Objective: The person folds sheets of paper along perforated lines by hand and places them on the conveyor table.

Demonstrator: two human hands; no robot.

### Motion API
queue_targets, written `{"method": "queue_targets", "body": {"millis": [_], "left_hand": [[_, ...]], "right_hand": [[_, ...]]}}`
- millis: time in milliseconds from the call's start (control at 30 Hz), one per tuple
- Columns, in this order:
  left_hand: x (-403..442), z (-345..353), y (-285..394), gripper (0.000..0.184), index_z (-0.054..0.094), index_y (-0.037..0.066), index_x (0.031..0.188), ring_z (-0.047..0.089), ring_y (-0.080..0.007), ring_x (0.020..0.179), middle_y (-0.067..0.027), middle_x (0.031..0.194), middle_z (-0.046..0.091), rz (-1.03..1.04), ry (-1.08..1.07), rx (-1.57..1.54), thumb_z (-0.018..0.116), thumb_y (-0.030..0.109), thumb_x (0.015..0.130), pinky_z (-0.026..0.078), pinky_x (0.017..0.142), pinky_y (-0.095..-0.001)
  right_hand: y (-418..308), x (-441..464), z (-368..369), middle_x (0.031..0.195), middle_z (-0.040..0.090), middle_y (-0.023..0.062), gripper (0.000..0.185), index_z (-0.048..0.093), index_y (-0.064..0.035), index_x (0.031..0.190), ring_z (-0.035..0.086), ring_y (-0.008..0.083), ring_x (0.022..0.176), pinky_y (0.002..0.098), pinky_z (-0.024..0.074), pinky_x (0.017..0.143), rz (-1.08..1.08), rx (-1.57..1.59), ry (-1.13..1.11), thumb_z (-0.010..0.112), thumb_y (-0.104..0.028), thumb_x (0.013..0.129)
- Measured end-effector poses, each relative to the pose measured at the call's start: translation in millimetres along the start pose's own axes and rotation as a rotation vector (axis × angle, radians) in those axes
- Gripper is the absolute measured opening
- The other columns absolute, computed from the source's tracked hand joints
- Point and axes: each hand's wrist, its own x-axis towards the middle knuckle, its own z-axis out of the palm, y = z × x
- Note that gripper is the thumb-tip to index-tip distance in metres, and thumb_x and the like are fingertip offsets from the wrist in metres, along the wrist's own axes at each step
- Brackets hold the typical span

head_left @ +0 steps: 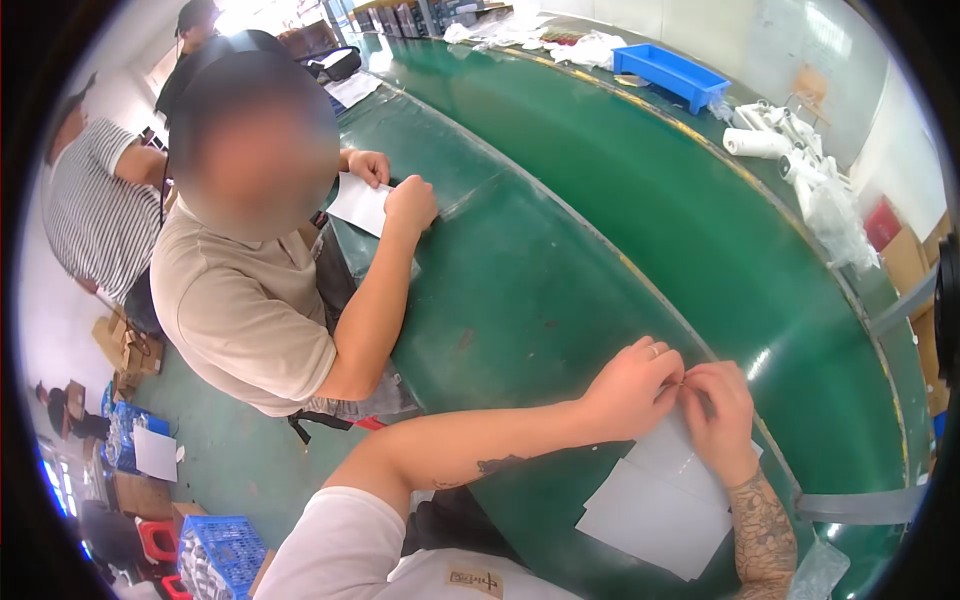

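Note:
My left hand (632,388), with a ring on one finger, is closed in a pinch. Its fingertips meet those of my right hand (718,412), which also pinches. Whatever lies between the fingertips is too small to make out. Below both hands, overlapping white sheets (655,510) rest on the green table (530,310), partly covered by my right hand and forearm.
A co-worker in a beige shirt (240,310) sits to the left, holding a white sheet (360,204). Beyond the table's metal edge runs a green belt (640,190). A blue tray (670,75) and white tubes (757,143) lie on its far side. A grey metal bar (860,507) stands near my right arm.

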Motion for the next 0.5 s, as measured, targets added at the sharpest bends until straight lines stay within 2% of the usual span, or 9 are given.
{"method": "queue_targets", "body": {"millis": [500], "left_hand": [[1.7,0.0,-1.6,0.011,0.057,0.005,0.087,0.054,-0.0288,0.08,-0.0087,0.082,0.059,-0.048,-0.023,-0.025,0.065,0.002,0.08,0.047,0.07,-0.0392]], "right_hand": [[3.1,-0.8,-1.2,0.093,0.063,0.0069,0.018,0.066,-0.005,0.088,0.059,0.0274,0.087,0.0378,0.0453,0.076,-0.011,-0.006,0.011,0.073,0.001,0.073]]}}
